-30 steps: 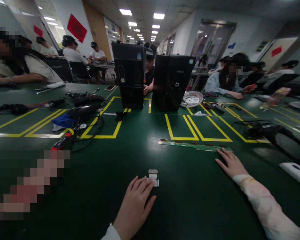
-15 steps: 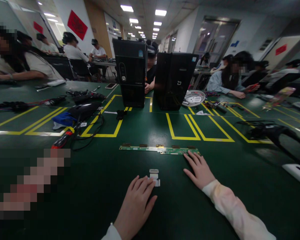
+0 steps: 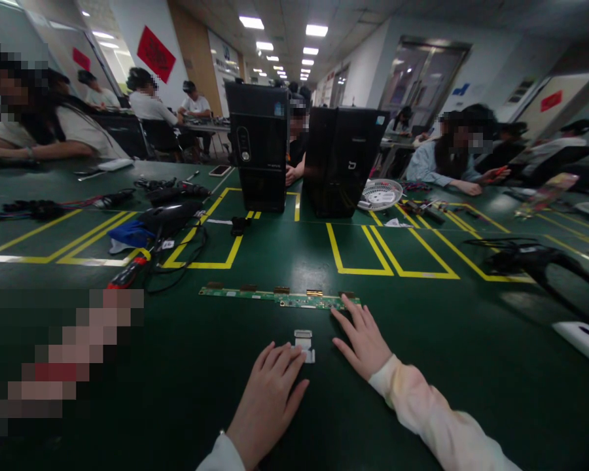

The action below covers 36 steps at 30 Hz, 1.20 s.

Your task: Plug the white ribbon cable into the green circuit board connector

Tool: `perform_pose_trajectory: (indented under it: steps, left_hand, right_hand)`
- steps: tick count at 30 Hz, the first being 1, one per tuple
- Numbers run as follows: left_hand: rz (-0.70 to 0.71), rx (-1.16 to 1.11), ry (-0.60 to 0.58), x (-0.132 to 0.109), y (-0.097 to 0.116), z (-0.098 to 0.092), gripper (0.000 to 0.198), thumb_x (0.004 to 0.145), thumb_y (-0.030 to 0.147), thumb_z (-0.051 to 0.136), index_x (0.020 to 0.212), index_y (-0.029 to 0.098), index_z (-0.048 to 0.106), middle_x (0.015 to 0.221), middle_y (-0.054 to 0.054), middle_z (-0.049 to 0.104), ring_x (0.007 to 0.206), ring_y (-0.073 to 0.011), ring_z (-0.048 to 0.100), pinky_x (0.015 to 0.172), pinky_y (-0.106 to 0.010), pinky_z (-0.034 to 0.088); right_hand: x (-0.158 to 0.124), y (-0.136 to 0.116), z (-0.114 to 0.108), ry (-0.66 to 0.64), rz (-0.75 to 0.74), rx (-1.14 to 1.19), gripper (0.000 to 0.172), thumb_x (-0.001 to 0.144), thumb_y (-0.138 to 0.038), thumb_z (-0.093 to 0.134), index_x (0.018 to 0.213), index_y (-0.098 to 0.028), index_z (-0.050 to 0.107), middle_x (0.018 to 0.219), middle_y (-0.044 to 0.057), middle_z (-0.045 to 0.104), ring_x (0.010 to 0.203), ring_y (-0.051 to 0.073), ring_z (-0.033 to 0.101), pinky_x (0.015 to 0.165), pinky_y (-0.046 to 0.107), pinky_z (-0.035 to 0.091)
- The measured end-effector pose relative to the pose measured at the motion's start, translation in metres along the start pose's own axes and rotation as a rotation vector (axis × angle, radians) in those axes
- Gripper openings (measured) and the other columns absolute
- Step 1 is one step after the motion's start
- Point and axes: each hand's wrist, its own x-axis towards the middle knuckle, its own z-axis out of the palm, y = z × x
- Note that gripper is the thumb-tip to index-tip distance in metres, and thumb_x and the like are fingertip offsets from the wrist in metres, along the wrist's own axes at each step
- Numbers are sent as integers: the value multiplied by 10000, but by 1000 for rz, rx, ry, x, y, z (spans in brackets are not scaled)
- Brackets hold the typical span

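Observation:
A long, narrow green circuit board point(image 3: 260, 294) with brown tabs along its far edge lies across the dark green table. My right hand point(image 3: 366, 339) rests its fingertips on the board's right end, its fingers spread. Closer to me lies a short white flat ribbon cable point(image 3: 303, 341) with a connector at its far end. My left hand point(image 3: 272, 392) is palm down with its fingers stretched out, the fingertips touching the cable's near left part. Neither hand is wrapped around anything.
Two black computer towers point(image 3: 260, 144) stand beyond the board. A red-handled tool point(image 3: 127, 273) and a dark cable-bearing device point(image 3: 169, 219) lie at left. A white basket point(image 3: 381, 193) and black goods point(image 3: 530, 258) are at right. Yellow tape point(image 3: 366, 271) marks the table; several people sit around.
My right hand has moved left, and the circuit board has slid left with it. My left hand and the ribbon cable have stayed nearly in place.

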Motion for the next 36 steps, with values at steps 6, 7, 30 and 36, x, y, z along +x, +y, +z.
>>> perform_pose_trajectory:
  steps: [6,7,30,36]
  left_hand:
    - [-7,3,-11,0,0,0,384,954,361,380,1311,253,468,1297,-38,575,1202,-217,506,1051,-500,385]
    - [-7,3,-9,0,0,0,385,953,359,381,1313,254,468,1295,-41,575,1200,-218,508,1048,-501,386]
    - [2,11,22,0,1,1,356,943,322,407,1283,250,481,1276,-35,582,1182,-210,519,1052,-482,386]
    - [-1,9,6,1,1,0,356,945,316,401,1283,247,486,1284,-44,576,1188,-214,515,1056,-490,377]
  right_hand:
    - [18,13,4,-1,-80,64,436,948,-314,342,1332,-162,483,1452,126,374,1356,259,295,1116,534,255]
    - [21,15,5,-6,-80,78,437,950,-310,336,1336,-164,478,1444,125,386,1354,256,303,1113,532,264]
    - [30,-2,15,-121,-219,177,554,925,-404,407,1419,-157,380,1485,128,322,1396,262,211,1121,521,241]
    - [33,0,11,-163,-267,223,565,923,-412,418,1419,-146,373,1496,137,297,1407,261,180,1125,527,215]
